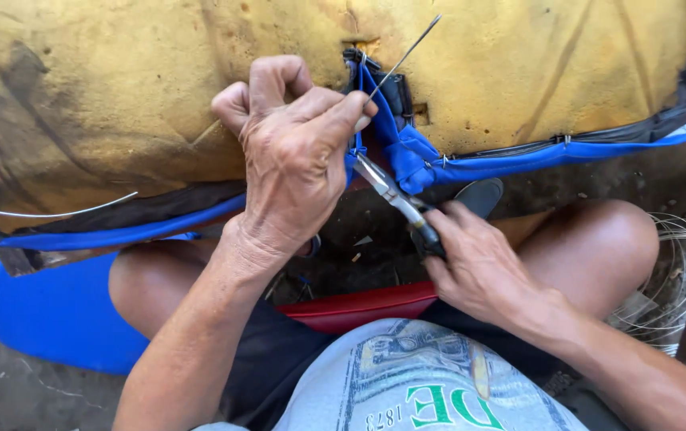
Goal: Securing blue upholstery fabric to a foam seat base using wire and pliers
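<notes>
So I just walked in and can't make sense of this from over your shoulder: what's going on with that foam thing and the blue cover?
A seated person is working at the edge of a yellow foam cushion wrapped in a blue cover. The left hand pinches the cover's edge and a thin wire that sticks up from it. The right hand holds pliers, their tip at the same spot. A coil of wire lies by the right knee.

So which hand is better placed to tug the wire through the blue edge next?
Probably the right hand: it already grips the pliers, whose tips sit at the blue cover edge by the wire. The left hand is busy pinching that edge against the yellow foam.
</notes>
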